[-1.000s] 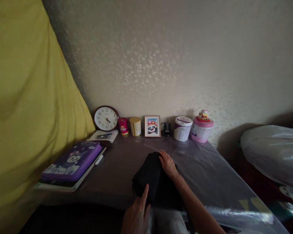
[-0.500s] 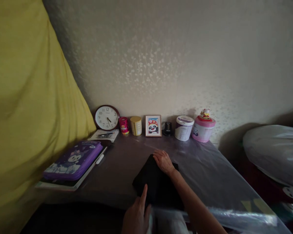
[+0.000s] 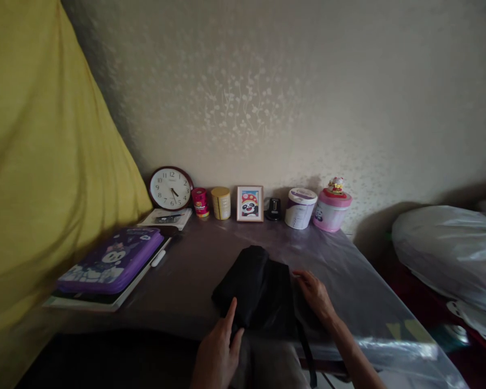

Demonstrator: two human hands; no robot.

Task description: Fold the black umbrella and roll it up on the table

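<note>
A black folded piece of fabric [image 3: 247, 281] lies near the table's front edge, with a thicker folded part on the left and a flatter part on the right. From its lower right a black strap [image 3: 306, 351] hangs over the edge. My left hand [image 3: 216, 351] rests at the fabric's lower left, index finger stretched out on it and thumb apart. Just beyond the right edge of the fabric, my right hand [image 3: 316, 297] is low over the table with fingers loosely extended; I see nothing held in it.
The table [image 3: 332, 270] has a clear plastic cover. A purple case [image 3: 113, 262] lies on books at left, near a yellow curtain [image 3: 44, 162]. Along the wall stand a clock [image 3: 171, 188], a picture frame [image 3: 250, 204] and several tins. A white plastic bag [image 3: 449, 254] is at right.
My right hand has left the top of the black fabric and moved right, past its edge. The fabric's right part and strap now show. My left hand stays at the lower left.
</note>
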